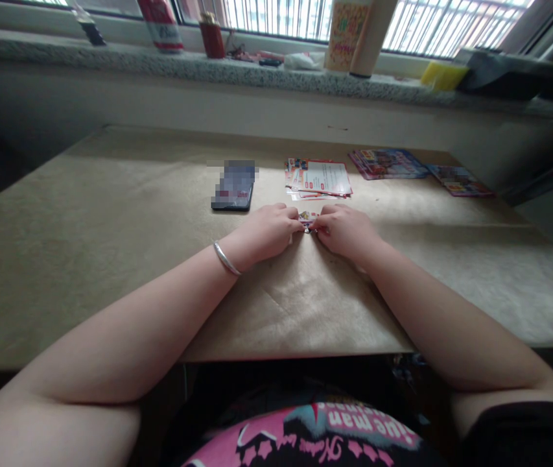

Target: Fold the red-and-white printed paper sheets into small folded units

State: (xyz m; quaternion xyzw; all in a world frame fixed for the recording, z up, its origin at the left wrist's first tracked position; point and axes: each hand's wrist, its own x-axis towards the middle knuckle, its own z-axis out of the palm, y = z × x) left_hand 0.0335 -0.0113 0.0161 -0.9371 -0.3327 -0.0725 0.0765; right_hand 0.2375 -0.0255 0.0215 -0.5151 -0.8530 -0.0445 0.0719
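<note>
Both my hands meet over the middle of the table. My left hand [272,231], with a silver bracelet on its wrist, pinches the left side of a small colourful printed piece [308,216], which looks like folded paper or card. The right side of the same piece is pinched by my right hand [348,230]. My fingers cover much of it, so its full shape is hidden. Just beyond lies a loose stack of printed cards [327,177], white with red edges. A dark phone-like slab [234,188], partly blurred out, lies beyond my left hand.
A beige cover [111,214] lies over the table. Colourful printed packets [393,163] lie at the back right, with another packet pile [458,180] beside them. On the stone windowsill [251,74] stand a red-and-white can [162,26], a red lighter-like object [212,35] and a patterned cup [345,35].
</note>
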